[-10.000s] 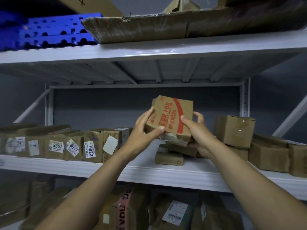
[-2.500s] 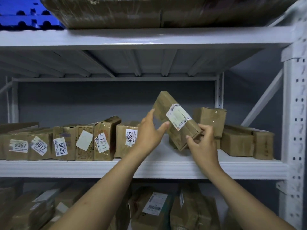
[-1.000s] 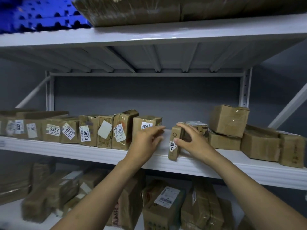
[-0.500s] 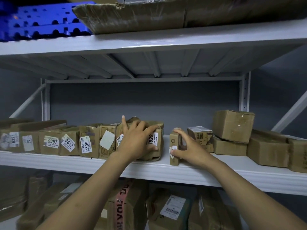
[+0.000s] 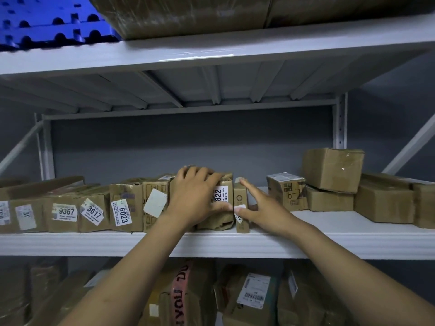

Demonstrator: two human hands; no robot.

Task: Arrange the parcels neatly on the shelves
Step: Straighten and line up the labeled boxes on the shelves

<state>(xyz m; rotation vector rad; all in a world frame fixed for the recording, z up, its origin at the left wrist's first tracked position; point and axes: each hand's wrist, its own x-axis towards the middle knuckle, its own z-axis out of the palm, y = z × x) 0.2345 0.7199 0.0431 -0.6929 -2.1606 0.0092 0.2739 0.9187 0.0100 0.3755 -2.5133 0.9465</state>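
Note:
A row of brown parcels stands upright on the middle shelf (image 5: 329, 243), with labels 9367 (image 5: 65, 211), 3617 (image 5: 93, 211) and 6023 (image 5: 122, 212). At the row's right end is the crumpled parcel labelled 822 (image 5: 222, 196). My left hand (image 5: 195, 196) lies over its top and front, fingers curled round it and thumb on the face. A slim parcel (image 5: 240, 196) stands on edge right against it. My right hand (image 5: 261, 208) holds this slim parcel, thumb on its front label and index finger along its right side.
To the right lie a taped parcel marked 6-2 (image 5: 286, 191), two stacked boxes (image 5: 333, 169) and a larger box (image 5: 383, 201). Bare shelf shows between them and the slim parcel. A wrapped carton (image 5: 188, 15) and a blue pallet (image 5: 47, 20) sit above; more parcels (image 5: 254, 295) below.
My right hand has brought the slim parcel left until it touches the 822 parcel. My left hand has stayed on the 822 parcel, steadying the row's end.

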